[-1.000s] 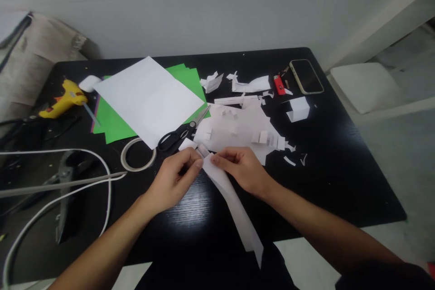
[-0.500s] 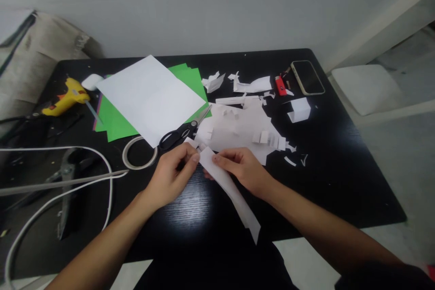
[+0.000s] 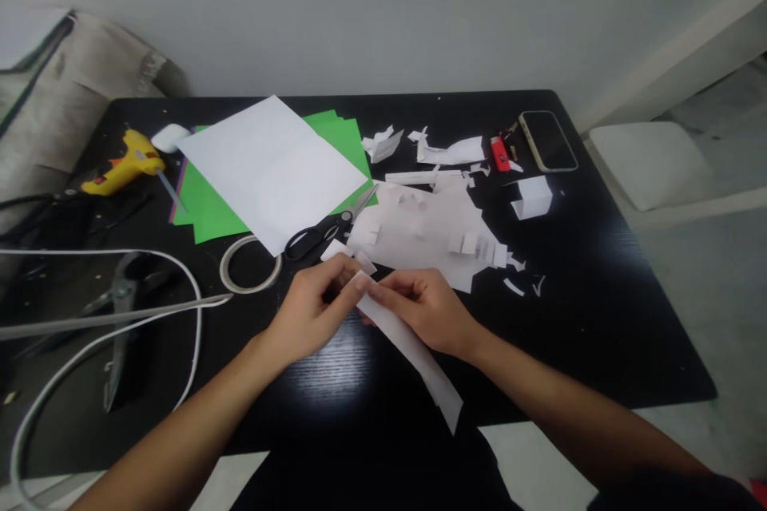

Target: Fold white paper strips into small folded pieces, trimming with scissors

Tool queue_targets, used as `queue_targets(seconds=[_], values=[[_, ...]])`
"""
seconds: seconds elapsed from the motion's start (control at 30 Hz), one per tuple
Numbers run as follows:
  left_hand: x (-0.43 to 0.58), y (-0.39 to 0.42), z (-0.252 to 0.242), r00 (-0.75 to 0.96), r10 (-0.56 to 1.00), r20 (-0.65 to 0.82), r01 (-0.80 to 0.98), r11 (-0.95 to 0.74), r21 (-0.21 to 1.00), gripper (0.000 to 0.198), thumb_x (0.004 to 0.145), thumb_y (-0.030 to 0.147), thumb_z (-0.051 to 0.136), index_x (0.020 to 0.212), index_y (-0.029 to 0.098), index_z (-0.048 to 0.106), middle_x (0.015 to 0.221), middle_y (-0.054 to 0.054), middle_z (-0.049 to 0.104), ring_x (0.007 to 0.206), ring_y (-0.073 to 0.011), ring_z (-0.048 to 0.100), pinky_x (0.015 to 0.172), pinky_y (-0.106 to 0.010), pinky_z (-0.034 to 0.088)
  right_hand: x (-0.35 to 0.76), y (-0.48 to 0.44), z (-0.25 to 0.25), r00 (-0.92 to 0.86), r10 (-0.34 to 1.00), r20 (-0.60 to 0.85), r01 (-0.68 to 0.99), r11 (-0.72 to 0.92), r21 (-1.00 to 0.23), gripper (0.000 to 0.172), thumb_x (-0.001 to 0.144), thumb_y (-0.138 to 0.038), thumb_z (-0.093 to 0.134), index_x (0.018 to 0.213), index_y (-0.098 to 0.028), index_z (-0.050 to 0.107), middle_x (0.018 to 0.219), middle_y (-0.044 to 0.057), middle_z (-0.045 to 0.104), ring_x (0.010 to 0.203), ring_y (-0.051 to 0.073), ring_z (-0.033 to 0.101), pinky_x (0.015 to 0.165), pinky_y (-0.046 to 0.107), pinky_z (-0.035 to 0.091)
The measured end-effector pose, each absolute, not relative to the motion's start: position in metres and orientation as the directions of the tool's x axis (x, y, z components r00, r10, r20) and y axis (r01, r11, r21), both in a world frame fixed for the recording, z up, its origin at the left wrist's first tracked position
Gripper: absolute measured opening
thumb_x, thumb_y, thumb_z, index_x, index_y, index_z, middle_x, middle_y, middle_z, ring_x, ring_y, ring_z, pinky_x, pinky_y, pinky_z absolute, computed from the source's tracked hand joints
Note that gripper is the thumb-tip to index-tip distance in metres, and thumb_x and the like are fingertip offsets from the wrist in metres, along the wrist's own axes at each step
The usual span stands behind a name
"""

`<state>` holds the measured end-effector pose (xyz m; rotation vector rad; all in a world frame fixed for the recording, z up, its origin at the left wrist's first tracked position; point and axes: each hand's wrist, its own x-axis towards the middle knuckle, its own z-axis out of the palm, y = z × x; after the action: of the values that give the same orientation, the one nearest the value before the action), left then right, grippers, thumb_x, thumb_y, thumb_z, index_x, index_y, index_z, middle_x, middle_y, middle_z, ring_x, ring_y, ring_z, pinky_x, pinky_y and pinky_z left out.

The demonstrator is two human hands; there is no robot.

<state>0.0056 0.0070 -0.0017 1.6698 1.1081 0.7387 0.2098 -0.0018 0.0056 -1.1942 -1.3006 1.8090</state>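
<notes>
A long white paper strip [image 3: 413, 347] slants from between my hands down toward the table's front edge. My left hand [image 3: 317, 305] pinches its upper end between thumb and fingers. Close beside it, my right hand [image 3: 428, 307] also grips the strip near that end, thumb on top. Small white paper flaps [image 3: 347, 254] stick out just beyond my left fingers. Past my hands lies a cut white sheet [image 3: 419, 227] with small folded pieces on it. Black-handled scissors [image 3: 327, 231] rest open between that sheet and a large white sheet [image 3: 272, 168].
Green sheets [image 3: 209, 211] lie under the large white sheet. A tape roll [image 3: 226, 275], a yellow glue gun [image 3: 129, 164], pliers [image 3: 123, 319] and a white cable [image 3: 196, 335] are on the left. At right are a red lighter [image 3: 499, 154], a phone [image 3: 548, 141] and paper scraps [image 3: 533, 197].
Both hands have come closer together at the strip's upper end. My right thumb has moved up beside my left thumb. The whole view has shifted slightly.
</notes>
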Motion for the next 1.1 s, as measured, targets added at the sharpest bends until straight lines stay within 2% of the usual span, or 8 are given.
queue_targets(seconds=[0.13,0.4,0.53,0.87,0.97,1.03,1.1], values=[[0.012,0.002,-0.002,0.356,0.934,-0.010,0.286,-0.099,0.953,0.029,0.104,0.032,0.057,0.080,0.019,0.066,0.064,0.002,0.064,0.057,-0.0116,0.056,0.057,-0.024,0.043,0.208,-0.003,0.005,-0.441,0.834,-0.332,0.037,-0.353,-0.935,0.036,0.092,-0.052,0.073,0.081,-0.019,0.082,0.082,0.006,0.080,0.077,0.020,0.074,0.074,0.032,0.056],[0.000,0.012,0.001,0.174,0.984,-0.042,0.218,0.003,0.976,0.031,0.101,0.034,0.062,0.074,0.019,0.064,0.055,0.004,0.055,0.049,-0.0104,0.049,0.048,-0.023,0.038,0.211,-0.001,0.003,-0.483,0.741,-0.466,-0.090,-0.571,-0.816,0.036,0.088,-0.051,0.078,0.092,-0.016,0.081,0.085,0.007,0.081,0.075,0.019,0.078,0.078,0.034,0.062],[-0.005,0.015,0.002,0.122,0.991,-0.062,0.228,0.033,0.973,0.031,0.100,0.035,0.063,0.074,0.018,0.065,0.053,0.003,0.055,0.048,-0.0104,0.048,0.048,-0.023,0.036,0.211,0.000,0.004,-0.483,0.735,-0.476,-0.084,-0.580,-0.811,0.033,0.087,-0.048,0.079,0.092,-0.016,0.080,0.085,0.007,0.082,0.075,0.019,0.079,0.077,0.033,0.063],[-0.008,0.017,0.002,0.136,0.988,-0.073,0.269,0.034,0.963,0.029,0.100,0.035,0.063,0.077,0.018,0.067,0.054,0.003,0.058,0.049,-0.0099,0.051,0.048,-0.022,0.039,0.211,0.001,-0.001,-0.485,0.738,-0.469,-0.057,-0.562,-0.825,0.031,0.087,-0.046,0.080,0.091,-0.015,0.079,0.087,0.007,0.082,0.072,0.017,0.078,0.071,0.029,0.062],[-0.007,0.017,0.001,0.138,0.983,-0.121,0.160,0.098,0.982,0.023,0.098,0.034,0.066,0.082,0.017,0.069,0.059,0.002,0.063,0.051,-0.0100,0.055,0.050,-0.022,0.044,0.211,0.001,0.000,-0.477,0.742,-0.470,-0.061,-0.562,-0.825,0.031,0.087,-0.046,0.081,0.091,-0.015,0.079,0.087,0.007,0.082,0.073,0.017,0.078,0.071,0.029,0.062],[-0.004,0.016,-0.001,0.147,0.971,-0.189,0.002,0.190,0.982,0.016,0.095,0.034,0.069,0.092,0.018,0.069,0.064,0.001,0.067,0.051,-0.0111,0.059,0.050,-0.022,0.048,0.211,0.001,0.001,-0.470,0.747,-0.470,-0.063,-0.559,-0.827,0.031,0.087,-0.046,0.080,0.092,-0.015,0.079,0.084,0.007,0.081,0.072,0.016,0.077,0.071,0.029,0.062],[0.001,0.014,-0.002,0.175,0.946,-0.271,-0.147,0.298,0.943,0.018,0.092,0.034,0.072,0.101,0.019,0.067,0.068,0.001,0.070,0.051,-0.0123,0.061,0.046,-0.023,0.051,0.211,0.001,0.003,-0.459,0.762,-0.457,-0.072,-0.545,-0.835,0.030,0.088,-0.045,0.080,0.091,-0.015,0.079,0.080,0.005,0.080,0.070,0.015,0.077,0.071,0.028,0.061]])
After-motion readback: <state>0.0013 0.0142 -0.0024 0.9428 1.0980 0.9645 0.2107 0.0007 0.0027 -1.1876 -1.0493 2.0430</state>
